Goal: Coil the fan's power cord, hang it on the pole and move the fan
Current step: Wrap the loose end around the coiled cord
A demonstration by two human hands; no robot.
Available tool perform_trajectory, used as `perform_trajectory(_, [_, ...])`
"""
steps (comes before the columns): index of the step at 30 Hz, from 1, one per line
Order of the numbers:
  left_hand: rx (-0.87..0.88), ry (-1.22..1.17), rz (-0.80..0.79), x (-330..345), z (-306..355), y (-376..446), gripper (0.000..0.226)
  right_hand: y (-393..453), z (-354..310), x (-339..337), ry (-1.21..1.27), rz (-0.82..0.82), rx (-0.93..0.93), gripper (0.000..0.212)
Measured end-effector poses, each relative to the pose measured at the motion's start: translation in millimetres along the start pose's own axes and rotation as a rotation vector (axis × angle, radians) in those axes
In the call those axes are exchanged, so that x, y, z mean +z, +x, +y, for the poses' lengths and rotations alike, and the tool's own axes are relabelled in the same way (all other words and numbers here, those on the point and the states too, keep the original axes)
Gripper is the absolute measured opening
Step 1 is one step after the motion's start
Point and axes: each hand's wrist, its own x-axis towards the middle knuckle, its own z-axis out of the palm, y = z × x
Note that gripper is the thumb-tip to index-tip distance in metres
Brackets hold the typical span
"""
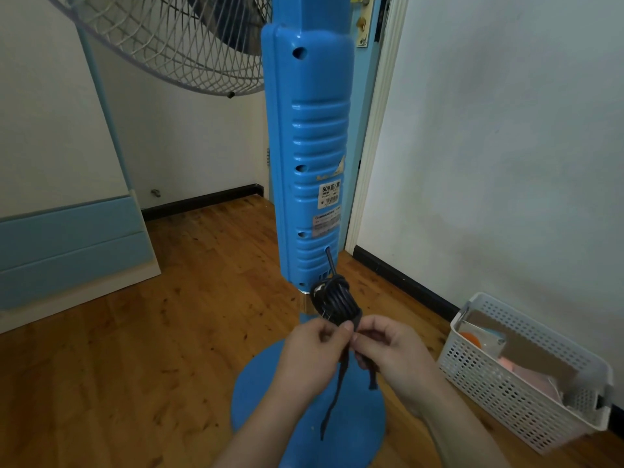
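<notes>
Head view: the coiled cord (334, 300) hangs against the fan's pole (307, 163), low, just above the base (266, 400). Left hand (309, 356) and right hand (393, 349) pinch its flat tie strap (341, 380). The cord looks springy, likely to loosen; hold it at the bundle's waist.

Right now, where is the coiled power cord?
In the head view, the coiled power cord hangs low centre against the fan pole, above both hands and the round base.

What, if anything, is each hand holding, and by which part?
Both the left hand and the right hand pinch the dark tie strap at the bottom of the coiled power cord; the strap's ends dangle below.
</notes>
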Motion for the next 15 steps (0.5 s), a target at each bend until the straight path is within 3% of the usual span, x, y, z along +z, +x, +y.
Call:
perform_trajectory(6, [-0.261,-0.376,0.014,16.5,-1.2,-0.3,0.023,-1.7,2.4,4.1,-0.151,0.096,-0.045,0.008])
perform_trajectory(11, [-0.284,-0.459,0.099,19.1,-3.5,-2.2,0.016,-6.7,3.0,6.4,-0.357,0.216,-0.040,0.017])
perform_trajectory(15, [-0.211,-0.463,0.164,17.9,-6.7,-3.5,0.010,-11.8,1.6,4.5,-0.247,0.231,-0.142,0.021])
